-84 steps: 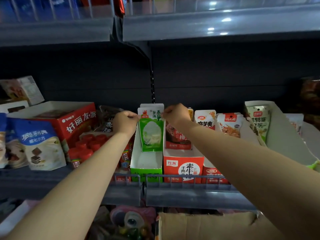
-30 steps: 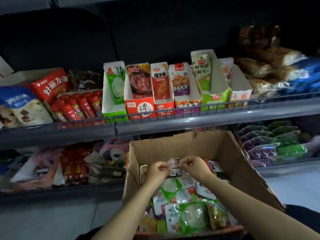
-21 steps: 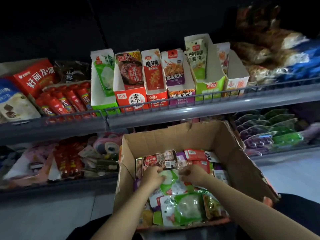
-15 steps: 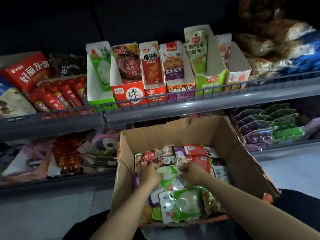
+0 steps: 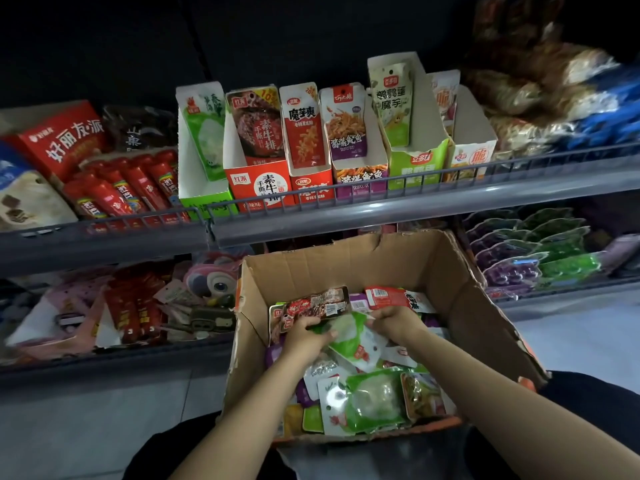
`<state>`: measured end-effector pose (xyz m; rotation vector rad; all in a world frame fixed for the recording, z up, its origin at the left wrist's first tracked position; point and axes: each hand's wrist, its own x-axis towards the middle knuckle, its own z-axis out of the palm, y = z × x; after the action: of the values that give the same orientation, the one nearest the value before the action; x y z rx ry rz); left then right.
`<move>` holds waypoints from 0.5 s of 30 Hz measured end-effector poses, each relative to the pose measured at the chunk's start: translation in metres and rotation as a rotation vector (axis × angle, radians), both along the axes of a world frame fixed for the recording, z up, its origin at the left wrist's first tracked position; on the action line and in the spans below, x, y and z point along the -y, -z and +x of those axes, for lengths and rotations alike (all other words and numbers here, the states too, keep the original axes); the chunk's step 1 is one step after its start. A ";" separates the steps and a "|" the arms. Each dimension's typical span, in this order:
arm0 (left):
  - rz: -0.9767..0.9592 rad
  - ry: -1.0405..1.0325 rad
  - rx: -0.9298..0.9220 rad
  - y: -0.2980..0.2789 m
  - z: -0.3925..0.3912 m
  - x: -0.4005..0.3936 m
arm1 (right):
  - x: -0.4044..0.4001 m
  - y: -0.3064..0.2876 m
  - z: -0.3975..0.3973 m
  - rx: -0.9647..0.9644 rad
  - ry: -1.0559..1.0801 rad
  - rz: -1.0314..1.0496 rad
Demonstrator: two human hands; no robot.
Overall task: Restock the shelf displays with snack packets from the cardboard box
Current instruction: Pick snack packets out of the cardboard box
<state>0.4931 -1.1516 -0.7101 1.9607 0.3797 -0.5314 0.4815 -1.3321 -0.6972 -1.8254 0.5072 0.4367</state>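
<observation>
We see a brown cardboard box (image 5: 346, 268), a green and white packet (image 5: 349, 336) on top, a dark red packet (image 5: 315, 304) with white labels, a grey shelf rail (image 5: 381, 209), red tubes (image 5: 114, 192), purple and green bags (image 5: 533, 251).

Both hands' fingertips buried among packets; cardboard box (image 5: 433, 268) bottom hidden; blue bags (image 5: 620, 109) blurred, cut off at right edge.

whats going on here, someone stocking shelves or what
A person is restocking snacks. Both hands are down in the cardboard box, which is full of loose packets. The left hand and right hand each have a grip on a green and white packet lying on top of the pile. On the shelf above, the green display box at the left of the row shows one matching packet.
</observation>
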 end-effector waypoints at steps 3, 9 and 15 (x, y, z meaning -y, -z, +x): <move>-0.108 0.077 0.033 -0.012 -0.004 0.005 | 0.008 -0.013 -0.006 0.055 0.061 0.087; -0.261 0.217 0.082 -0.044 -0.020 0.008 | 0.018 -0.036 -0.018 0.066 0.093 0.367; -0.238 0.352 0.144 -0.070 -0.032 0.006 | 0.020 -0.056 -0.026 0.078 0.102 0.529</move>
<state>0.4614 -1.1574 -0.6397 1.8265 -0.1195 -0.6227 0.4557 -1.3521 -0.6415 -1.2963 0.3841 0.3847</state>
